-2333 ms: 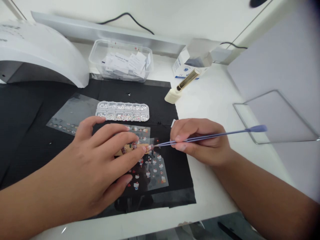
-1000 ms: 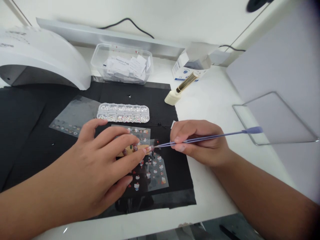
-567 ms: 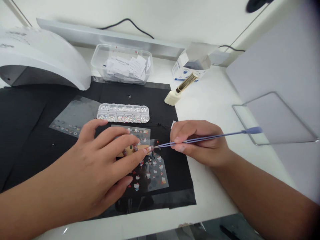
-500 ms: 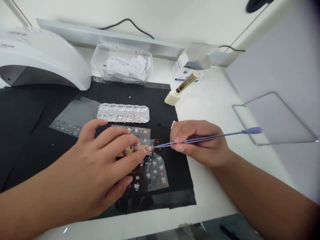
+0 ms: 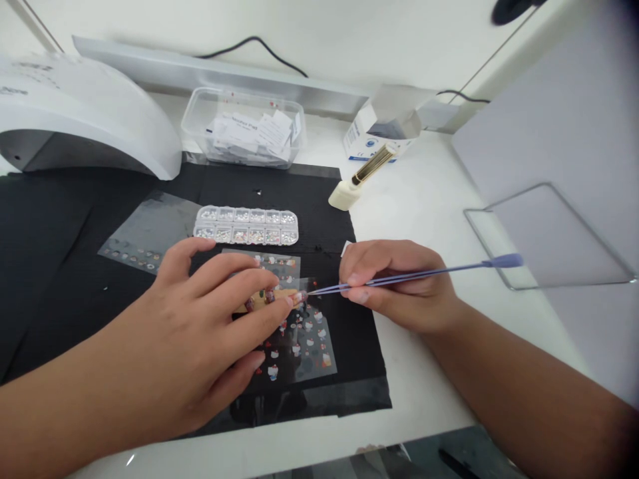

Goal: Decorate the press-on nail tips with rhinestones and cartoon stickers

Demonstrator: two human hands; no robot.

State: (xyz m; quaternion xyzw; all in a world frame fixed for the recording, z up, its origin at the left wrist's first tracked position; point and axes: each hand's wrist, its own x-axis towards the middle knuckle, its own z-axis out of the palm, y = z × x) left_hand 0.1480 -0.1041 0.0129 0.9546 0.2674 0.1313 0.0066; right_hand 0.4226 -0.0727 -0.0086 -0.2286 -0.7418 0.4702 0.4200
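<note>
My right hand point(image 5: 399, 283) is closed around slim purple tweezers point(image 5: 424, 273), held nearly level with the points to the left. Those points meet the end of a small decorated nail tip point(image 5: 300, 297) with reddish and pale patterns. My left hand point(image 5: 214, 319) spreads palm down, one fingertip resting at the nail tip's near end. Partly hidden beneath my fingers is a tan piece point(image 5: 283, 293) with more decorated nail tips on it. Under it lie clear sticker sheets point(image 5: 309, 352) with small white cat figures and red details.
A clear compartment case of rhinestones point(image 5: 245, 225) lies behind my left hand. Another sticker sheet point(image 5: 150, 229), a cream bottle point(image 5: 345, 195), a tub of packets point(image 5: 242, 130), an opened box point(image 5: 382, 133) and a white arched lamp point(image 5: 100, 100) stand around the black mat point(image 5: 64, 239).
</note>
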